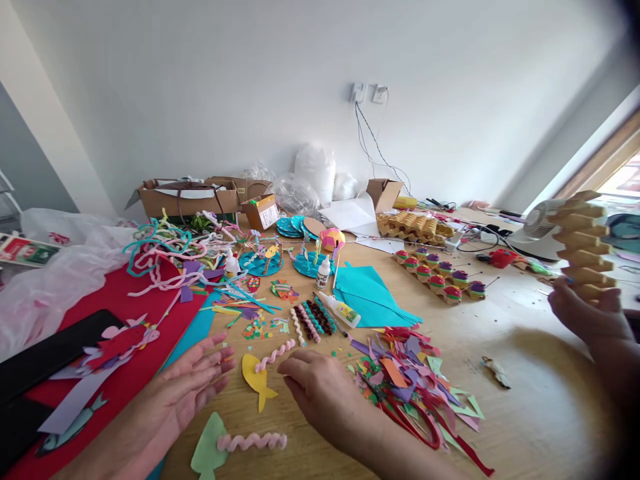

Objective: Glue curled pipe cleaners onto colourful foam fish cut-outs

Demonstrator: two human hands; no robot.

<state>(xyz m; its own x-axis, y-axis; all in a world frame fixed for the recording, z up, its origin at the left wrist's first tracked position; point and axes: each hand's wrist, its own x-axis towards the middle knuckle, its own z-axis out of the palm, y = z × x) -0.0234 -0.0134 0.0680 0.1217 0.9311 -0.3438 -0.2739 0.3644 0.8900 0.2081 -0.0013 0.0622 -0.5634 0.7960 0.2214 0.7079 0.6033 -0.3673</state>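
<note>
Yellow paper fish (254, 375) lies on tabletop (500, 427) w/ pink spiral pipe cleaner (276, 355) on it, btwn open L hand (187, 380) & curled R hand (327, 390); can't tell if R hand grips anything.

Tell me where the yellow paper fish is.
In the head view, the yellow paper fish lies on the table between both hands, just above the green paper cutout.
</note>
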